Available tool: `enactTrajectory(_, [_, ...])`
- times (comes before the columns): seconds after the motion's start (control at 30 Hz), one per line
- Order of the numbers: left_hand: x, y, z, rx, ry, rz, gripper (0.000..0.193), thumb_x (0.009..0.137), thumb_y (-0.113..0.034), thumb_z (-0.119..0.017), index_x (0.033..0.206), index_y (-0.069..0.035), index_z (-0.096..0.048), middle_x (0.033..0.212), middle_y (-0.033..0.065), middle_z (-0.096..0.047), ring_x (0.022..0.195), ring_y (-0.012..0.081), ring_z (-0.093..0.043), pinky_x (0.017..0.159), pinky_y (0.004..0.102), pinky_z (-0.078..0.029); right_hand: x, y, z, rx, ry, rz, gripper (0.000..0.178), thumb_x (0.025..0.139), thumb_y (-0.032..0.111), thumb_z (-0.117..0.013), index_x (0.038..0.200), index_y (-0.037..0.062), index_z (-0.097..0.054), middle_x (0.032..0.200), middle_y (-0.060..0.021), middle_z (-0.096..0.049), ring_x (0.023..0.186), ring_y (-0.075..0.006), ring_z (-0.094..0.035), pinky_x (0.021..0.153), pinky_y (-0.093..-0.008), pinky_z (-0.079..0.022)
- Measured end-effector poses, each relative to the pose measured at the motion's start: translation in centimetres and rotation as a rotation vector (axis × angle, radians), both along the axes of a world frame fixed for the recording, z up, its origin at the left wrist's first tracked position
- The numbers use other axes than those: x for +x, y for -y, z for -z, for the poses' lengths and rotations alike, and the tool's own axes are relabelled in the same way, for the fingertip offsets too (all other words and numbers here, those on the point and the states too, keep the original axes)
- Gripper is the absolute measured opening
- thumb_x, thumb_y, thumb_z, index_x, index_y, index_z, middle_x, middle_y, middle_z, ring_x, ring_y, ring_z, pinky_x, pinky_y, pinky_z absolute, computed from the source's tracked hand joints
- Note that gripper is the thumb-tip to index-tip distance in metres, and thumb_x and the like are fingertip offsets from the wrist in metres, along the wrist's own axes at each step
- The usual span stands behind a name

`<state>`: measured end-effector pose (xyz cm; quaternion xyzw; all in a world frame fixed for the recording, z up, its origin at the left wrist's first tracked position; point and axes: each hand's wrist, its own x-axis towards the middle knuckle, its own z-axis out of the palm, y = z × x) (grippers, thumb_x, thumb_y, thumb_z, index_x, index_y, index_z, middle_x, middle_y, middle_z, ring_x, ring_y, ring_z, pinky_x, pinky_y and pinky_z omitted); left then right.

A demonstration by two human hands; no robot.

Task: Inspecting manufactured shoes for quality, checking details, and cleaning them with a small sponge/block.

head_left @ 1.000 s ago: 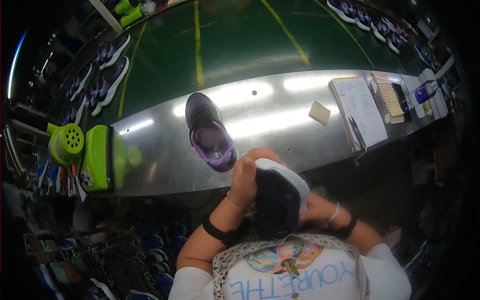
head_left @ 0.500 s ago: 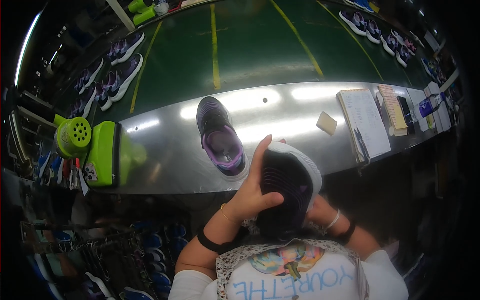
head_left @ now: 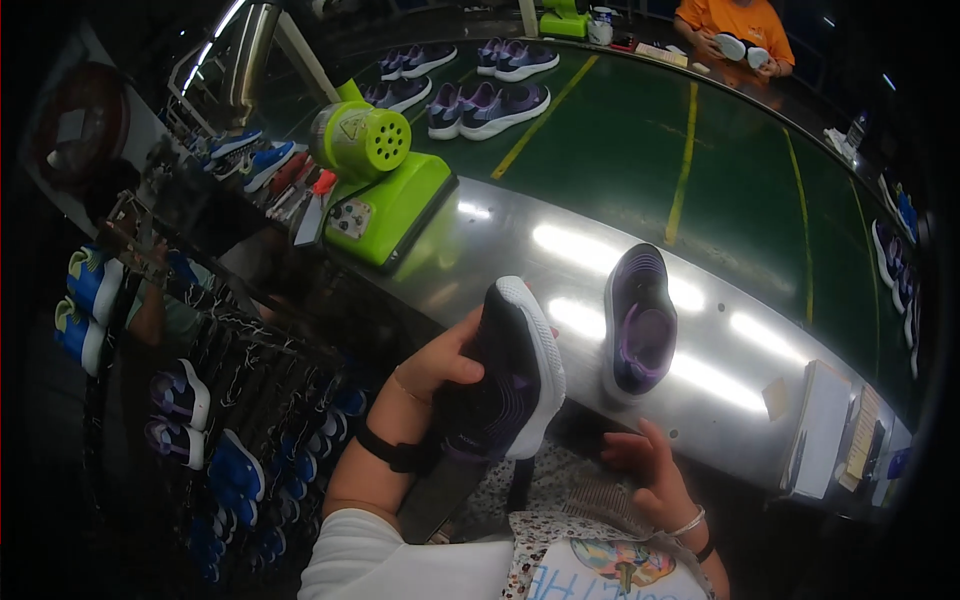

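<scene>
My left hand [head_left: 445,358] grips a dark sneaker [head_left: 500,375] with purple lines and a white sole, held upright over the table's near edge with its sole turned to the right. The fingers behind the shoe are hidden; the thumb lies on the dark upper. Off to the right, my right hand [head_left: 650,470] is empty, its fingers apart, close to my apron. A matching sneaker [head_left: 640,275] with a purple lining stands on the metal table [head_left: 480,265], just beyond my right hand.
A bright green machine [head_left: 405,205] occupies the table's left end. Green belt [head_left: 630,150] beyond carries several pairs of sneakers [head_left: 490,110]. Notebooks [head_left: 820,430] lie at right. Racked shoes [head_left: 235,480] hang lower left. Across the belt, a person in orange [head_left: 740,30] holds shoes.
The view has swung left. My right hand has come off the sneaker and moved away to the right; my left hand keeps hold of it, now with the shoe more upright.
</scene>
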<state>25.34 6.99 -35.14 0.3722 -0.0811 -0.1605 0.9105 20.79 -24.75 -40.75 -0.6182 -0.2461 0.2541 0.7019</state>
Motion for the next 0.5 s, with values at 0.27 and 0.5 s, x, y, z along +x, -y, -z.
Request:
enactTrajectory(0.27, [-1.3,-3.3,-0.5,0.171,-0.096,0.161,0.110,0.056,-0.018,-0.082,0.142,-0.006,-0.014,0.127,0.0295,-0.042,0.106,0.0306,-0.057,0.089,0.0384,-0.047,-0.4,-0.4,1.1,-0.015,-0.084,-0.058,0.093,0.077,0.054,-0.062,0.141,0.0063,-0.013,0.123,-0.0197,-0.049,0.105,-0.0275,-0.056,0.092,-0.0386,-0.043])
enactTrajectory(0.5, [-0.4,-3.6,0.0,0.243,-0.084,0.223,0.111,0.056,-0.022,-0.081,0.142,-0.004,-0.012,0.126,0.0296,-0.043,0.105,0.0305,-0.057,0.090,0.0380,-0.047,-0.1,-0.4,1.2,0.012,-0.127,-0.054,0.094,0.077,0.052,-0.064,0.140,0.0056,-0.013,0.123,-0.0200,-0.049,0.104,-0.0272,-0.056,0.092,-0.0378,-0.044])
